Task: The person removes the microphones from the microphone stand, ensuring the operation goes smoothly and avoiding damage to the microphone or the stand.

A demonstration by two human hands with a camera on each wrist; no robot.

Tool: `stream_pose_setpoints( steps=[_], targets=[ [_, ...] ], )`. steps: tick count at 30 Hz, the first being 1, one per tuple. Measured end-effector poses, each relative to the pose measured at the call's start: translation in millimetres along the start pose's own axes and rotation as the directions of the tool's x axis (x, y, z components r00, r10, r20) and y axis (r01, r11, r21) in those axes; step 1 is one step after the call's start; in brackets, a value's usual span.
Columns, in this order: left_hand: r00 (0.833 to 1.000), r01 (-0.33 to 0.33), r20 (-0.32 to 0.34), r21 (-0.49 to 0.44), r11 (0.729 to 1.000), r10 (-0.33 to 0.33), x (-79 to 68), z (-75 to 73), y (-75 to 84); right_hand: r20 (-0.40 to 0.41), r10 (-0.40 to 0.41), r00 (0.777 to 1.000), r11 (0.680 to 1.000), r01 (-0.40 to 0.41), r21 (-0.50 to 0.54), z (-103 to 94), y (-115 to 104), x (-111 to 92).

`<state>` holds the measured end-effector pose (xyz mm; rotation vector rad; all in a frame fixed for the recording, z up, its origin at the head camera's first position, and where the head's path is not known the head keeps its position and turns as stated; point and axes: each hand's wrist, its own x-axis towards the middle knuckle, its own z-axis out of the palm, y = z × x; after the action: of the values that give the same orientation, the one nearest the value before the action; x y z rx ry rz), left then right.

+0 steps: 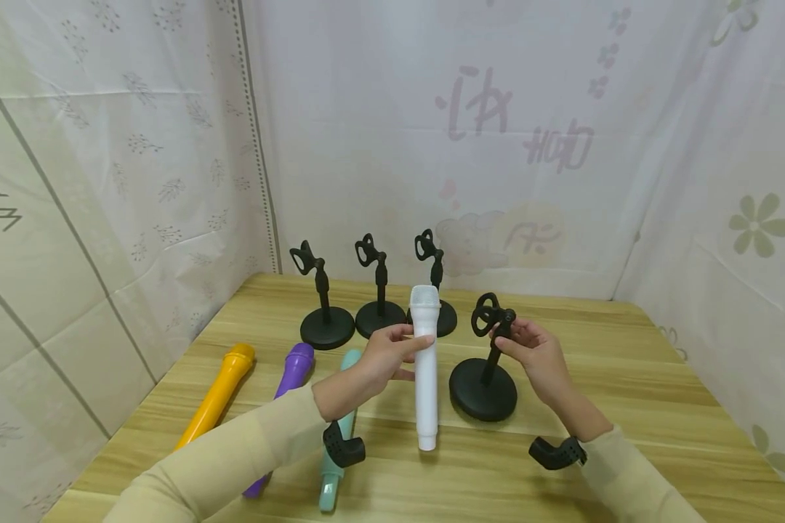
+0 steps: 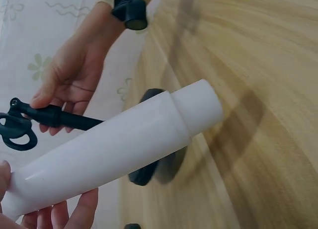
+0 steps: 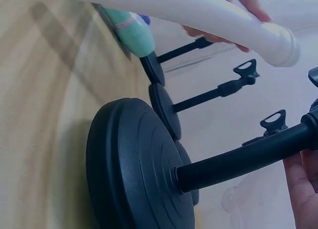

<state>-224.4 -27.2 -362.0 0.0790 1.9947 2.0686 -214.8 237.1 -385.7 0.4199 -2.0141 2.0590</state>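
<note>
My left hand (image 1: 382, 357) grips a white microphone (image 1: 426, 396) around its middle, grille end up. In the left wrist view, its lower end hangs clear of the table above its shadow. To the right, a black microphone stand (image 1: 482, 390) has a round base and a clip (image 1: 486, 315) on top. The fingers and thumb of my right hand (image 1: 538, 357) pinch this stand's upper post, just below the clip. A gap separates the microphone from that clip. Whether the base rests fully on the table, I cannot tell.
Three similar black stands (image 1: 327, 328) (image 1: 381, 317) (image 1: 446, 319) stand in a row behind. An orange microphone (image 1: 217, 392), a purple microphone (image 1: 296, 369) and a mint-green microphone (image 1: 330, 476) lie on the wooden table (image 1: 602, 363) at the left. Printed curtains (image 1: 366, 145) surround the table.
</note>
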Motion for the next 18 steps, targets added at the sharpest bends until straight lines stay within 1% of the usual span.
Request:
stream_pose_setpoints(
  steps=[4, 9, 13, 18],
  targets=[
    [0.999, 0.018, 0.026, 0.018, 1.000, -0.018, -1.1, -2.8, -5.9, -0.012, 0.007, 1.000, 1.000, -0.006, 0.018, -3.9, -2.8, 8.8],
    [0.998, 0.037, 0.050, 0.007, 0.999, -0.037, -2.7, -3.5, -13.3, -0.024, 0.026, 0.999, 0.999, -0.025, 0.031, -8.3, -6.7, 20.6],
    [0.997, 0.056, 0.047, 0.021, 0.998, -0.057, -3.8, -3.3, -20.9, -0.035, 0.038, 0.999, 0.999, -0.036, 0.041, -10.3, -9.5, 29.7],
    [0.996, 0.081, 0.020, 0.050, 0.995, -0.082, -6.5, -2.5, -28.6, -0.044, 0.044, 0.998, 0.998, -0.042, 0.054, -13.8, -9.4, 43.9]
  ],
)
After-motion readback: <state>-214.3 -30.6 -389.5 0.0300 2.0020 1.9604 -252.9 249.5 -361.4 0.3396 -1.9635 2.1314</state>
